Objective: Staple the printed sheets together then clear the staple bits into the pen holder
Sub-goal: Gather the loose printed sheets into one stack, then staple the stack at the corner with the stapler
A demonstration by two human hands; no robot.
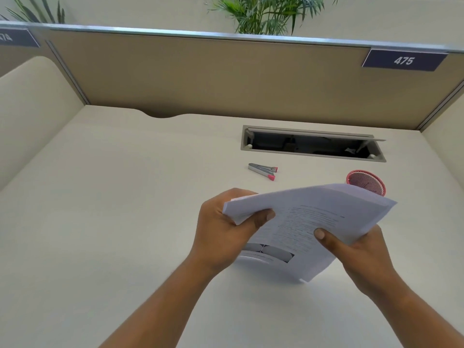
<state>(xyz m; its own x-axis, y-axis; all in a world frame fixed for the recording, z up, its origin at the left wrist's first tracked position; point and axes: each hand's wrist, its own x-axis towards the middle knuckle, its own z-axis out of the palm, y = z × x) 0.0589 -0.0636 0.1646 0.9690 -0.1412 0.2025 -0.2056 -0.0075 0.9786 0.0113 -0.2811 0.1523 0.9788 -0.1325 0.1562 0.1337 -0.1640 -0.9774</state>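
Office cubicle — tan partition (200, 71), numbered plate 475 (403, 60), desk (100, 197) cable hatch (313, 144)

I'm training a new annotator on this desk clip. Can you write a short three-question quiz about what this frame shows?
1. True or false: the stapler is held in the right hand.
2. What do both hands hold? A) the pen holder B) the printed sheets C) nothing
3. Fill in: the number sign on the partition reads ___.

Key: 1. False; the stapler lies on the desk, beyond the left hand. 2. B. 3. 475.
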